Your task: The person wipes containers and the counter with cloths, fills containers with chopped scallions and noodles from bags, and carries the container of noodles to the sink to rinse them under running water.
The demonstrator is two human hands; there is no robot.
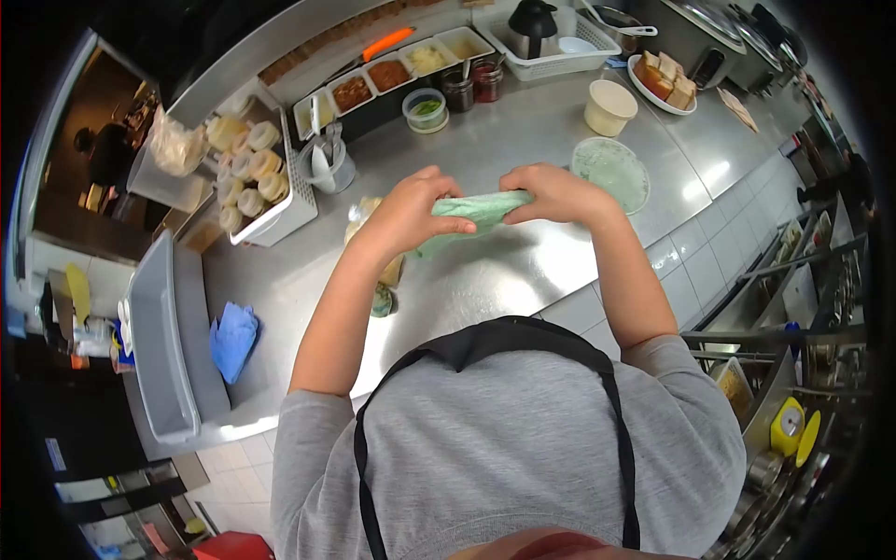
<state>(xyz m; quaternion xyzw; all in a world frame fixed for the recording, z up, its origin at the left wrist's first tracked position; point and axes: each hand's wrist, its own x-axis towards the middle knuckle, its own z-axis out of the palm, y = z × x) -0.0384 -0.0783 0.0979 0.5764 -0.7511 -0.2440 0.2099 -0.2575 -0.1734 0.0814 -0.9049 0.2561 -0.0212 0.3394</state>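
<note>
A pale green, folded cloth is stretched between my two hands above the steel counter. My left hand grips its left end, with the thumb along the front edge. My right hand pinches the right end. A loose green part hangs below, near my left hand. Just right of my right hand lies a round, see-through lid with greenish specks. Partly hidden behind my left forearm are a bag with tan contents and a small item with a green end.
Sauce bottles fill a white basket at left, beside a utensil tub. Food trays line the back. A cream tub and a bread plate stand right. Blue gloves lie by a grey bin.
</note>
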